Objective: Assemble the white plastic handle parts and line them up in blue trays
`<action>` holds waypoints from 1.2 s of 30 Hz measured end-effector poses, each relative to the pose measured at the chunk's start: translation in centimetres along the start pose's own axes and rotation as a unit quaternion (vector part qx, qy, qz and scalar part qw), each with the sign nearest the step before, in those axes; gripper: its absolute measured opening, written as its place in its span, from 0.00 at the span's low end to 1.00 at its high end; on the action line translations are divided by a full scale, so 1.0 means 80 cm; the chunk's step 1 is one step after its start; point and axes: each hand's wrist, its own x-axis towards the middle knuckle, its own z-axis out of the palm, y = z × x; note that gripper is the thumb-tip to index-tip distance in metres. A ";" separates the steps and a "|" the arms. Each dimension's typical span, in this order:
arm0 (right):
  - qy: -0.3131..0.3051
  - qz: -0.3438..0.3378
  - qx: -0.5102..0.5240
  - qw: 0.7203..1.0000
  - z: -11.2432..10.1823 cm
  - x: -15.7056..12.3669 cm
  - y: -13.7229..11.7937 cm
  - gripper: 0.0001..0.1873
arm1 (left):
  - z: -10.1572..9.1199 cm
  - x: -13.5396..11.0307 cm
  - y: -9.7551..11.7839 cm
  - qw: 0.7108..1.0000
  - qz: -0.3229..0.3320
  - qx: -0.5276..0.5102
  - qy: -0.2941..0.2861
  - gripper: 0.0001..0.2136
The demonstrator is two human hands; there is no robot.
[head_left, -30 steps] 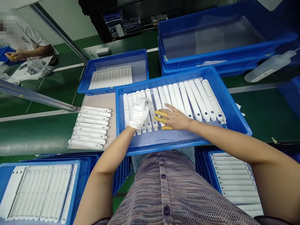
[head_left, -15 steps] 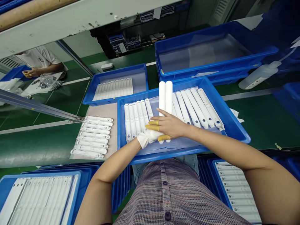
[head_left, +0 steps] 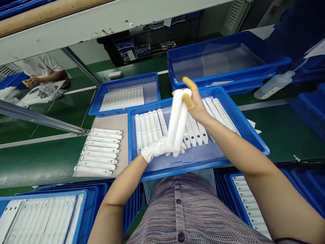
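My left hand [head_left: 158, 149], in a white glove, grips the lower ends of two long white plastic strips [head_left: 175, 118] above the blue tray [head_left: 177, 168]. The strips stand tilted side by side. My right hand [head_left: 195, 101], with yellow finger cots, pinches their upper ends. Below my left hand, a row of similar white strips [head_left: 148, 127] lies in the tray. More strips [head_left: 195, 134] lie under my right forearm, partly hidden by it.
A smaller blue tray [head_left: 124, 82] of white strips stands beyond. Strips also lie on a beige mat [head_left: 100, 152] and in stacked blue trays at lower left and right. A plastic-lined blue crate [head_left: 218, 64] and a white bottle [head_left: 274, 86] stand back right. A co-worker's hands work upper left.
The two strips have tilted from nearly upright, with their tops leaning right. My right hand has moved up from their middle to their upper ends, and my left hand now holds their lower ends.
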 end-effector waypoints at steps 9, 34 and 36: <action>0.003 0.105 0.221 0.970 0.078 -0.076 0.015 0.34 | -0.033 0.000 -0.006 0.973 0.104 0.036 0.205 0.25; -0.020 0.234 0.468 0.852 0.071 -0.079 0.004 0.24 | 0.000 0.012 0.001 0.878 0.177 -0.354 0.271 0.13; -0.026 0.236 0.477 0.846 0.076 -0.080 0.006 0.26 | -0.004 0.015 -0.002 0.869 0.175 -0.380 0.264 0.13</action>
